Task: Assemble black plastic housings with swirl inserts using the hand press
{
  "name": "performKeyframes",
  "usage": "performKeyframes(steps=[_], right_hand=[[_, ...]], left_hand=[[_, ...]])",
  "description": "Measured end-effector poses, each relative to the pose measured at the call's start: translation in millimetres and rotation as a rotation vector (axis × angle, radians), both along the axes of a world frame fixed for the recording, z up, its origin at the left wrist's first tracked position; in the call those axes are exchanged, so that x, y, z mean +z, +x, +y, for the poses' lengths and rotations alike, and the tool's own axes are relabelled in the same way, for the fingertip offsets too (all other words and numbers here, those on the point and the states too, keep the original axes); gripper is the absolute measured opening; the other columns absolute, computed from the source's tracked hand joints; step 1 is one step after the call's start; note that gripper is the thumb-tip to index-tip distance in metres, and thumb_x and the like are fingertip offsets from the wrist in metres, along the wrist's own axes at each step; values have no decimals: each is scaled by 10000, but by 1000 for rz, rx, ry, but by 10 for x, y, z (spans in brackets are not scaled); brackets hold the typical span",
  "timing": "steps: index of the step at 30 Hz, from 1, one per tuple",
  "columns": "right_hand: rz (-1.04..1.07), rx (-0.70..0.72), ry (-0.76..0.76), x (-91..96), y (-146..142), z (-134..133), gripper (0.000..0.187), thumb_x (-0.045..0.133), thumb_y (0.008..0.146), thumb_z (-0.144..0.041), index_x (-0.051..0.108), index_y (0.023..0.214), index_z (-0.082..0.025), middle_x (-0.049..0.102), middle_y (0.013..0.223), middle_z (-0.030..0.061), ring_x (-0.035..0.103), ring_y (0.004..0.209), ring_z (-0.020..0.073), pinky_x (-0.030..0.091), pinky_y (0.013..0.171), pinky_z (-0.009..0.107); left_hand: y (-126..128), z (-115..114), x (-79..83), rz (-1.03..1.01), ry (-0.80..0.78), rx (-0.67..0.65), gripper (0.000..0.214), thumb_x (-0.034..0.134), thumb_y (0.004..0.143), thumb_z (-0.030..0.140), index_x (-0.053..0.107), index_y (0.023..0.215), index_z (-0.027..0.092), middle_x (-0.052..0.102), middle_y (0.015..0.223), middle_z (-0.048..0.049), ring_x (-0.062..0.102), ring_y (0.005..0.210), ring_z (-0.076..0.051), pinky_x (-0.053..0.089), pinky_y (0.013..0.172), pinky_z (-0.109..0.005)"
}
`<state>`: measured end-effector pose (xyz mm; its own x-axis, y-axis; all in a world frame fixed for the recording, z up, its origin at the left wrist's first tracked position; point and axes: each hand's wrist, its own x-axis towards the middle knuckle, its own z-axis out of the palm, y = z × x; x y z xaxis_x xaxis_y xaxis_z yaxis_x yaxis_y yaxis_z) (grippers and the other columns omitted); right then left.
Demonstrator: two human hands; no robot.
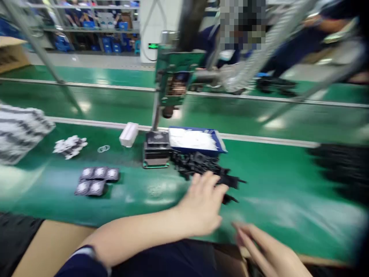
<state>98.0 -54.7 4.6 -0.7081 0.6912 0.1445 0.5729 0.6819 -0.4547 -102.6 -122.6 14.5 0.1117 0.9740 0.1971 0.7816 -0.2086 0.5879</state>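
Observation:
My left hand (203,206) reaches forward over the green bench mat, its fingers stretched out and touching the near edge of a pile of small black plastic parts (201,164). One black part (230,198) lies just beside its fingertips. My right hand (265,250) hovers low at the bench's front edge with its fingers extended, holding nothing that I can see. The picture is smeared by motion.
A small press machine (157,150) stands behind the pile, next to a blue tray (220,144) of white pieces. To the left lie a white block (128,134), round silver pieces (96,180), white bits (70,146) and a striped stack (20,130). Another person (288,50) works across the belt.

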Motion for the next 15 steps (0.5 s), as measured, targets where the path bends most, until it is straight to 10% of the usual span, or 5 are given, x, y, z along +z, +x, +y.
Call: performKeyframes(steps=[5, 10, 15], right_hand=[[64, -36, 143, 70, -60, 335, 238, 442, 1013, -338, 602, 1123, -200, 655, 998, 85, 675, 754, 183, 584, 663, 307], [-96, 55, 213, -49, -320, 516, 165, 575, 944, -219, 594, 1102, -177, 616, 988, 84, 661, 841, 217, 576, 738, 354], [-121, 116, 225, -10, -284, 584, 69, 584, 945, -192, 608, 882, -176, 634, 816, 65, 645, 782, 238, 548, 682, 361]], left_hand=[[-858, -533, 301, 381, 108, 229, 691, 655, 805, 198, 368, 1431, 140, 413, 1492, -245, 284, 1455, -440, 211, 1146, -714], [-1836, -1100, 185, 686, 83, 403, 496, 465, 894, 316, 466, 1342, 102, 495, 1405, -286, 338, 1408, -501, 201, 1085, -766], [-2269, -1336, 62, 790, -109, 398, 369, 316, 881, 192, 595, 1121, 168, 734, 977, -91, 677, 1062, -348, 283, 1116, -670]])
